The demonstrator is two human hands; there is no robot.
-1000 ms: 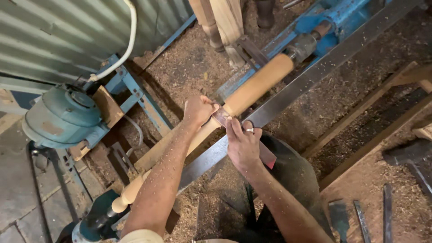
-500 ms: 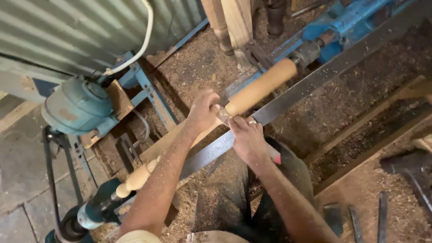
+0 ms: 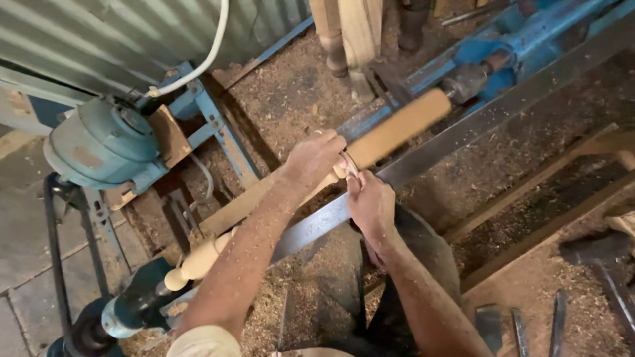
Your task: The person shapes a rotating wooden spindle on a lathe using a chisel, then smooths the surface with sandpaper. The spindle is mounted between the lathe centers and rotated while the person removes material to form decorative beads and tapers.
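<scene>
A long wooden spindle [image 3: 397, 129] lay mounted on a lathe, running diagonally from a blue tailstock [image 3: 489, 63] at the far end to a blue headstock [image 3: 132, 307] at the near end. Its far section was a smooth, pale tan cylinder, slightly blurred, which suggested it was turning. Near the headstock it had already been shaped into rounded beads and a small knob [image 3: 198, 261]. The middle stretch was flatter and rougher.

The left hand [image 3: 314, 158] lay over the top of the spindle, fingers curled down around it; whether they pressed the wood could not be told. The right hand [image 3: 372, 205] sat just below and beside those fingers, closed around a curved metal tool [image 3: 349, 166] that looked like a caliper, its tips hidden against the wood. A red handle showed under the right wrist, too hidden to identify.

The risk, as a judgement: if the wood was spinning, bare fingers draped over it could be dragged or burned, and the metal tool could catch on the step between the thick and thin sections and be thrown out of the grip. A hard catch might also gouge the smooth cylinder.

Directly below the fingers ran a long steel rail [image 3: 476, 119]. Beyond the fingers, sawdust covered the floor [image 3: 284, 99]. To the left stood a teal motor [image 3: 99, 142] with a white cable [image 3: 198, 66]. Chisels [image 3: 522, 327] lay on the surface near the right elbow.
</scene>
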